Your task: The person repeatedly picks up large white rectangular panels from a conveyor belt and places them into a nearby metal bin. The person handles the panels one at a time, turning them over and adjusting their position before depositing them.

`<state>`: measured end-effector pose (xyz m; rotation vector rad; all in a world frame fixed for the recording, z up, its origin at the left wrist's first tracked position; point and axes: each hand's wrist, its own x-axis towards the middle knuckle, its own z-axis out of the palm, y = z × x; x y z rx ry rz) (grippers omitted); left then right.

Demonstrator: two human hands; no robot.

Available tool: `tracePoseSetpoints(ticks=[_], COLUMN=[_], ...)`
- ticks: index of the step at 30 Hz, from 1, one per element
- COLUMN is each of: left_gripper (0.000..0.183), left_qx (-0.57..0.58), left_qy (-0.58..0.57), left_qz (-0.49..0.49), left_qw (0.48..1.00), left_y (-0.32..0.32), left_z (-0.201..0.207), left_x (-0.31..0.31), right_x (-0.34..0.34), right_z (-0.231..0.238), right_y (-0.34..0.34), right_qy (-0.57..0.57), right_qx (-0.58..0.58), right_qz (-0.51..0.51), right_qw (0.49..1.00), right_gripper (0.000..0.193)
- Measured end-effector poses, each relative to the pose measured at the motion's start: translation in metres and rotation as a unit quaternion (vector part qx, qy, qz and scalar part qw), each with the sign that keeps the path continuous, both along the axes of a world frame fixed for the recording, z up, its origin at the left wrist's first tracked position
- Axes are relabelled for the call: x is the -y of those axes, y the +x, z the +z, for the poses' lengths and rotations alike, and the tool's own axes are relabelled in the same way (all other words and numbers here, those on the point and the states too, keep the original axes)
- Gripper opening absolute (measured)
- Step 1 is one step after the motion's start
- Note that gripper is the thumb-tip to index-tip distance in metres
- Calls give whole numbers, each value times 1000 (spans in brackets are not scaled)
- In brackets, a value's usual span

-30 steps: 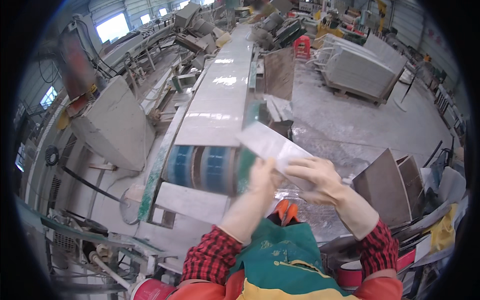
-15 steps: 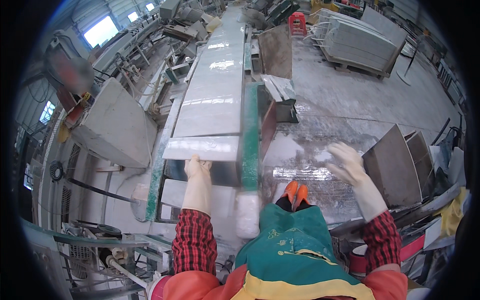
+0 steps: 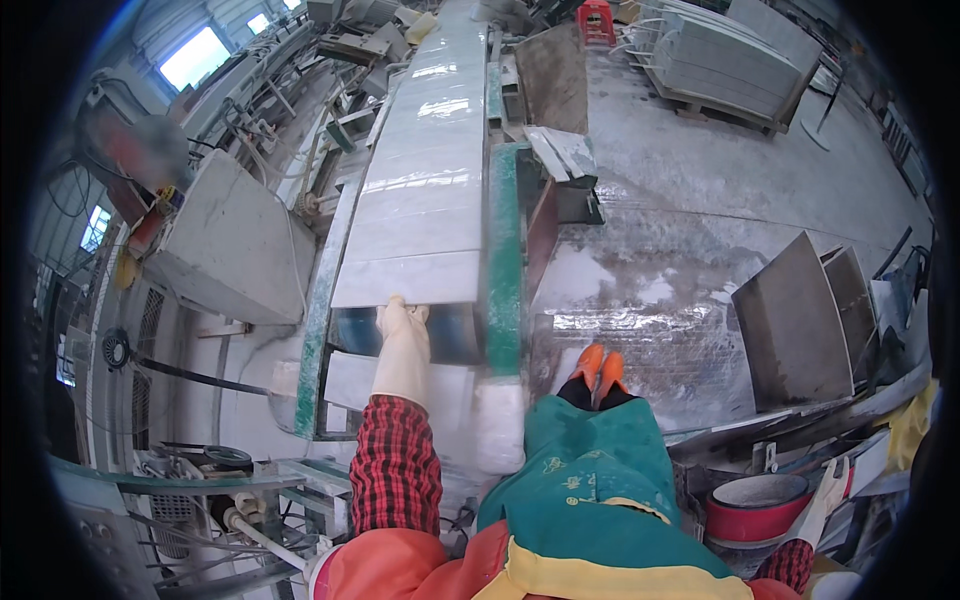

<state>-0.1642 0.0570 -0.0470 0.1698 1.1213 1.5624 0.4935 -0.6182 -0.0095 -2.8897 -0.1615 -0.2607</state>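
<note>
Lying left of centre in the frame, a pale strip of slab [image 3: 440,276] fills the near end of a long row of glossy slabs [image 3: 430,180], and the gloved left hand [image 3: 402,325] is right on it! The fingers are bunched narrow, fingertips [image 3: 397,300] touching the strip's near edge around its middle, with most of the strip lying just above them in the frame. Pinching or only pressing? From where I stand, I cannot tell. Just below that edge, blue bands [image 3: 360,332] show between the strip and another pale piece [image 3: 348,380], and the green rail [image 3: 505,260] runs along the right.

Over at the lower right, the gloved right hand [image 3: 826,492] is well apart from the strip, fingers pointing upward beside a red tub [image 3: 745,525] and near a pale panel [image 3: 870,462]; whether they hold anything, I cannot tell.
</note>
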Motion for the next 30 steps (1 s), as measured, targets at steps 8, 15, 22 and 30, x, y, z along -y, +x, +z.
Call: tracePoseSetpoints(ticks=[8,15,22,30], left_gripper=[42,40,35,44], left_qx=[-27,-24,-266,-429], left_qy=[-47,-33,-160,-116], left_qz=[-4,-63,-199,-260], left_qw=[999,997,929,857], left_y=[1,-4,-51,-41], left_z=[-2,6,8,57], left_x=[-4,-3,-7,16], right_x=[-21,-17,-30,11], right_z=[-7,-8,-8,-7], right_y=[-29,-42,-53,-24], right_qy=[-74,-46,-31,25], right_qx=[6,34,46,93], right_qz=[-16,-6,-4,-31], right_qw=[997,998,998,995], right_gripper=[56,58,58,61])
